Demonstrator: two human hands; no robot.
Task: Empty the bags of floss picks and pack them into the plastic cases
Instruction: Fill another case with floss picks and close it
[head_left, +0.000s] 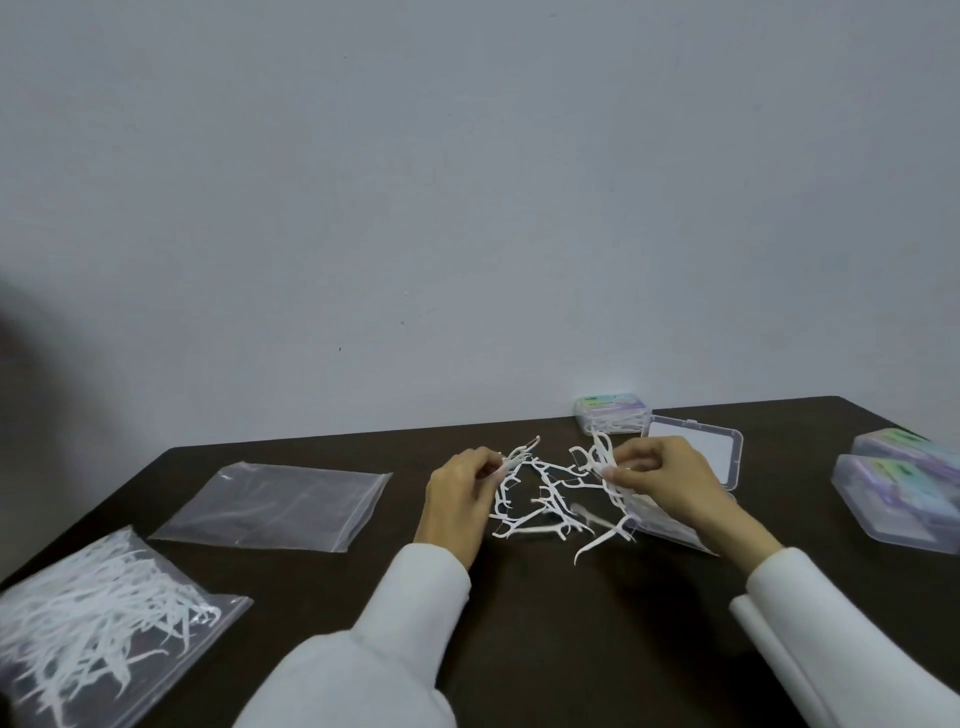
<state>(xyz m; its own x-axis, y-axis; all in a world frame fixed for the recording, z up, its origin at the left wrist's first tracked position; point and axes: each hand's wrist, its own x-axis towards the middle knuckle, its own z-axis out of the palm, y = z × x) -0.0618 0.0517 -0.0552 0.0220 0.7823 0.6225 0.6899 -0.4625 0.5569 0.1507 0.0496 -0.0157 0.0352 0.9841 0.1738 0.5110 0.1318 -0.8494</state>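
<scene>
A: Grip first. Our right hand (670, 480) has its fingers curled round a small bunch of floss picks (605, 462), heads fanned upward. Our left hand (457, 493) pinches a few picks (514, 460) at the near-left edge of the loose heap.

B: So both hands are holding. Where's the rest?

A: The loose pile (545, 506) lies on the desk (519, 597) between our two hands, tangled, touching both bunches. One stray pick (597, 545) sits just nearer us.

B: Step?

A: We judge gathering: one bag is already emptied and we're collecting picks into aligned bundles. The open case (693, 457) is just behind our right hand, lid up, and looks empty from here. A clear piece partly hidden under that wrist may be its other half; we can't tell.

B: Next move?

A: Likely squaring the right-hand bunch so the heads face one way, then laying it in the open case. The picks snag on each other, so lifting could drag neighbours.

B: Outward?

A: A filled case (613, 413) is at the far edge, and two closed cases (898, 493) are stacked far right. The empty bag (275, 499) lies flat to the left, and the full bag (98, 618) is near-left, unopened as far as we can see.
</scene>
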